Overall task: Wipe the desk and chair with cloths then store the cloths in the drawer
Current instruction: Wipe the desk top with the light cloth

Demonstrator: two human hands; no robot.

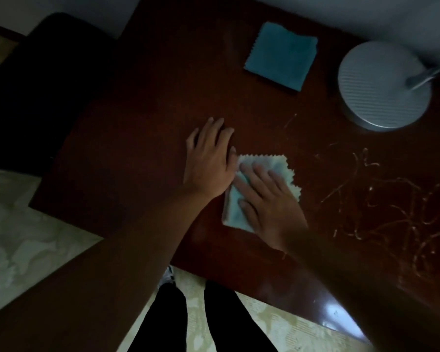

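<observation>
A dark red-brown desk fills the middle of the head view. My right hand lies flat with straight fingers on a pale blue-white folded cloth near the desk's centre, pressing it down. Just left of that cloth, my left hand rests flat on the bare wood, fingers spread, its edge touching the cloth. A second, teal cloth lies folded square at the back of the desk, apart from both hands. A dark chair stands at the desk's left side, mostly in shadow.
A round grey lamp base with a metal stem stands at the back right. Pale scratch marks cover the desk's right part. Light patterned floor shows left and in front, with my dark-trousered legs below the front edge.
</observation>
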